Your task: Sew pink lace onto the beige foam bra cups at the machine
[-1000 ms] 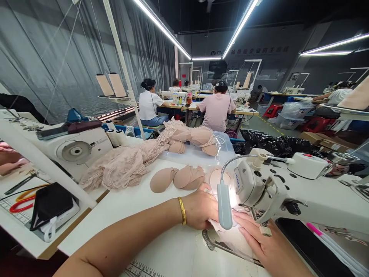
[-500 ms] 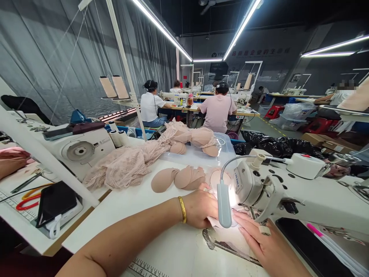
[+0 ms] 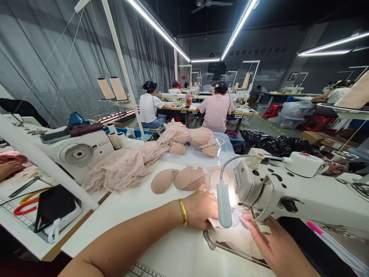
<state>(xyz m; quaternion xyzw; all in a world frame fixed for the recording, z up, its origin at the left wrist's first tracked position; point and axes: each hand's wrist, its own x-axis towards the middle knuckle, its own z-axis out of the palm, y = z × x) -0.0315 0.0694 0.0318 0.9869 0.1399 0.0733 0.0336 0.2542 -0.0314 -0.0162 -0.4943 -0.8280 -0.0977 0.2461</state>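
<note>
My left hand (image 3: 198, 207), with a gold bangle at the wrist, rests curled on a pale fabric piece (image 3: 230, 234) at the needle of the white sewing machine (image 3: 288, 188). The fingers pinch the fabric's left edge. My right hand (image 3: 271, 246) lies flat with fingers stretched over the same fabric, below the machine head. A small gooseneck lamp (image 3: 224, 206) hangs in front of the needle and hides the fingertips of both hands. Beige bra cups (image 3: 178, 179) lie on the table just beyond my left hand.
Pink lace fabric (image 3: 127, 165) spills from a clear plastic bin (image 3: 207, 156) holding more cups. At left stands another sewing machine (image 3: 77, 148), with a black phone (image 3: 53, 207) and red scissors (image 3: 21, 207); another person's hand (image 3: 8, 169) shows there. Other people sit sewing at the far tables.
My right hand has slid slightly down and to the right along the fabric. My left hand stays in place. The view has shifted a little.
</note>
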